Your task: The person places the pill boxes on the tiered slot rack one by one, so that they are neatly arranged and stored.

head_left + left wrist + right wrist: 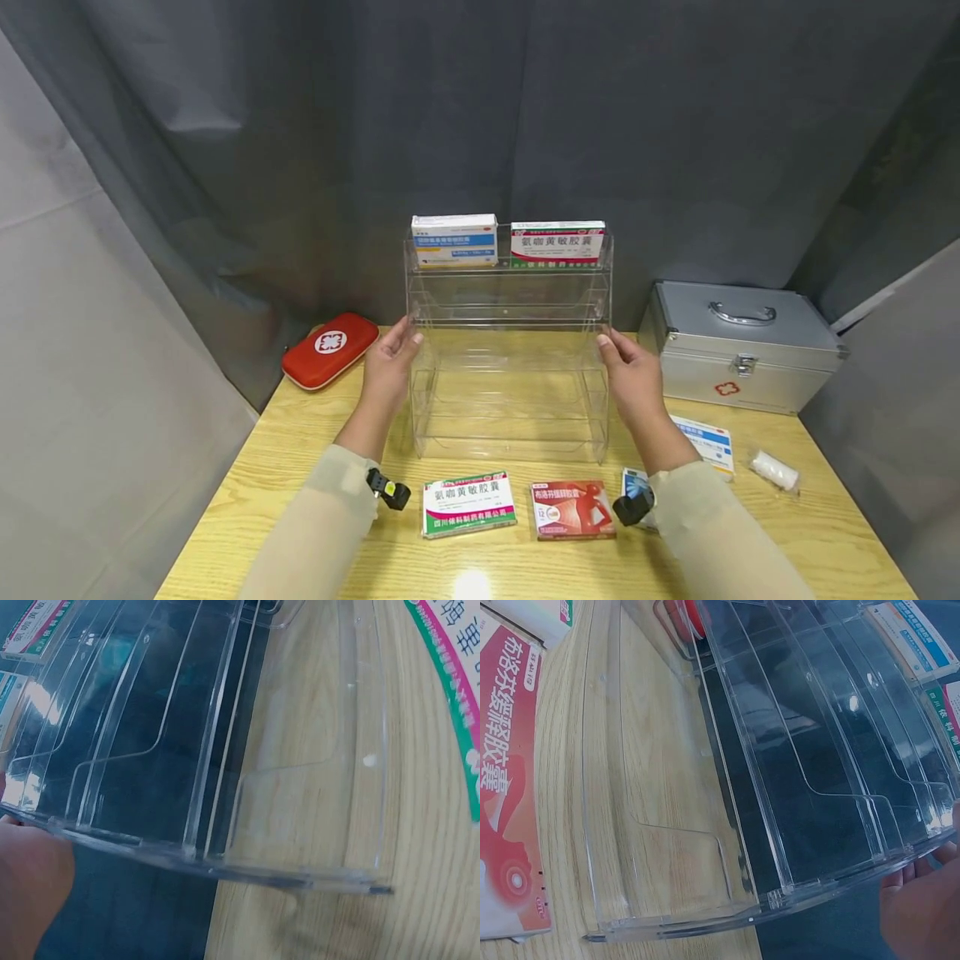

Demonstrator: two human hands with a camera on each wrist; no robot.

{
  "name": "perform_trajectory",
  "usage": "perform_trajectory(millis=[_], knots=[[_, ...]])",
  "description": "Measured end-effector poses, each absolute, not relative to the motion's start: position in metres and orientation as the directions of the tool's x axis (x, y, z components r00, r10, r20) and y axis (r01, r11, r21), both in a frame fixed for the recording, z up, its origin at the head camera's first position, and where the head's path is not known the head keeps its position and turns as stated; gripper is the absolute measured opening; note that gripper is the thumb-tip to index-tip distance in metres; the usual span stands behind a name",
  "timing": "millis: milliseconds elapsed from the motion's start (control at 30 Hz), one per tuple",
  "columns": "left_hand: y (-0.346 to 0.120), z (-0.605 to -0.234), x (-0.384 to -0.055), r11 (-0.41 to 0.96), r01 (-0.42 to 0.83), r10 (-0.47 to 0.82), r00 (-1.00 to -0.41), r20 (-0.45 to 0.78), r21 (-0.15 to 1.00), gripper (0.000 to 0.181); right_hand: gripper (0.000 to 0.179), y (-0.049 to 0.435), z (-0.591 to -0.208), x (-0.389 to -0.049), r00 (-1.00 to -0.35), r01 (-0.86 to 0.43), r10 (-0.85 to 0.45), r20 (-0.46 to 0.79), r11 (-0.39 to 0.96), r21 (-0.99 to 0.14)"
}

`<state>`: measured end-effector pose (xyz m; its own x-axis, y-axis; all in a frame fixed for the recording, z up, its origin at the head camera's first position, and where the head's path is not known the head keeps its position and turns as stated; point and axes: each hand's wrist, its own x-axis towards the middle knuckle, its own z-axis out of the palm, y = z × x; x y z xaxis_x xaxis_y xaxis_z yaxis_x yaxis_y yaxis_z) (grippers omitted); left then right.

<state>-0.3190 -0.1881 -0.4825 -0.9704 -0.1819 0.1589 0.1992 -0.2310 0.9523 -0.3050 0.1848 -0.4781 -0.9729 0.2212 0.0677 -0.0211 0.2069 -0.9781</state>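
Observation:
A clear acrylic tiered display rack (510, 315) stands upright at the middle of the wooden table. My left hand (386, 367) grips its left side wall, thumb on the near side. On the opposite wall, my right hand (633, 375) holds on at about the same height. The top tier carries a blue-and-white medicine box (455, 242) at left and a white, red and green medicine box (557, 243) at right; the lower tiers hold nothing. In the right wrist view, fingers (909, 876) curl round the rack's edge.
In front of the rack lie a green-and-pink medicine box (468, 504) and a red medicine box (573, 510). Blue-and-white boxes (708, 446) lie partly behind my right arm, near a white bandage roll (775, 472). A red pouch (331, 350) and silver case (746, 367) flank the rack.

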Motion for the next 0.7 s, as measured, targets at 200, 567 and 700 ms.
perform_trajectory(millis=[200, 567, 700], knots=[[-0.183, -0.485, -0.317, -0.219, 0.191, -0.230, -0.963, 0.139, 0.957, 0.053, 0.055, 0.185, -0.476, -0.305, -0.974, -0.022, 0.217, 0.070, 0.216, -0.976], [-0.181, -0.481, -0.313, -0.246, 0.149, -0.252, -0.964, 0.085, 0.958, 0.054, 0.068, 0.198, -0.479, -0.303, -0.990, -0.022, 0.126, 0.066, 0.327, -0.945], [-0.180, -0.482, -0.315, -0.264, 0.161, -0.235, -0.967, 0.098, 0.951, 0.055, 0.078, 0.224, -0.479, -0.298, -0.996, -0.070, 0.025, 0.086, 0.387, -0.919]])
